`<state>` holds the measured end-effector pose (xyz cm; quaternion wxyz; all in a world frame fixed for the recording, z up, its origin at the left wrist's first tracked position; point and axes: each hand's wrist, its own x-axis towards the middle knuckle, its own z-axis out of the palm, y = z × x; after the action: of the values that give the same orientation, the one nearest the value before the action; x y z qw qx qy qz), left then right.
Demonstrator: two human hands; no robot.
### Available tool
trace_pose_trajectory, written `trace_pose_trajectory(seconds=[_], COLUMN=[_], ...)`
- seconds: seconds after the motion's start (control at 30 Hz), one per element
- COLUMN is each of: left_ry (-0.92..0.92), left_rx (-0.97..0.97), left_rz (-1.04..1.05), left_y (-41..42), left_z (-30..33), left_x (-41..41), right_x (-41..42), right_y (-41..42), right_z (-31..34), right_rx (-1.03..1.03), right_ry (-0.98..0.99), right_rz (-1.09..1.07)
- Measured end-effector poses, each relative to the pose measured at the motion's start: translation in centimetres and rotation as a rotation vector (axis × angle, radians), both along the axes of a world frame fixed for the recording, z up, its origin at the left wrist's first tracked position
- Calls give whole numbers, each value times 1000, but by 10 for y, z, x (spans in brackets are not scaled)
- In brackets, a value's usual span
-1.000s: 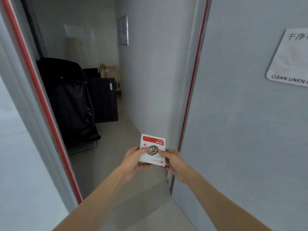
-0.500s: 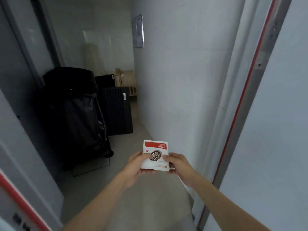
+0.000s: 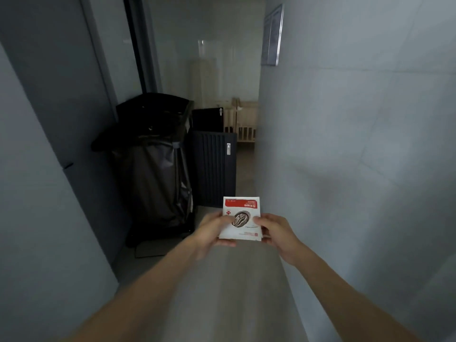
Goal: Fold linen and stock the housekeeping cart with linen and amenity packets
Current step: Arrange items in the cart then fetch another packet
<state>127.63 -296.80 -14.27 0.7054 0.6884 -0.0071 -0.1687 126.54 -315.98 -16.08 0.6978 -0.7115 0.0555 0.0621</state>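
White-red amenity packet point(image 3: 243, 213): one; left hand point(image 3: 209, 233), right hand point(image 3: 276, 233) fingers pinching it.

dim, soft focus, wide-angle edge distortion

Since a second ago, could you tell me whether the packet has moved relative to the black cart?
Yes. The packet, held in both hands, has come nearer the black cart down the corridor.
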Motion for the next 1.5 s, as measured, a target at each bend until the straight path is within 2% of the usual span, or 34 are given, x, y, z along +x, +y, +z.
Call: trace_pose_trajectory(seconds=[0.2,0.33,0.57,0.77,1.03,1.27,1.5], left_ry=[82,87,41,36,9,-80,-58], left_rx=[-1,-1,-17,-18,32,83,65], left_rz=[-8,-54,-131,-145,-74,11,124], left_y=[-21,-35,-53,-59,-78,-118,-128], left_z=[-30,-37,-12,-4,-5,18,28], left_x=[109,215,404,525,676,840,973], right_x=[105,201,370,490,655,842,998], right_y=[-16,-31,-57,-72,-100,-133,-143], right_z=[-29,-37,-8,9,-3,6,14], right_rx=[-6,-23,-20,-54,-42,-50,-59], right_ry=[47,39,20,3,-25,-138,-78], right_rz=[-35,-83,-182,-165,-91,-73,23])
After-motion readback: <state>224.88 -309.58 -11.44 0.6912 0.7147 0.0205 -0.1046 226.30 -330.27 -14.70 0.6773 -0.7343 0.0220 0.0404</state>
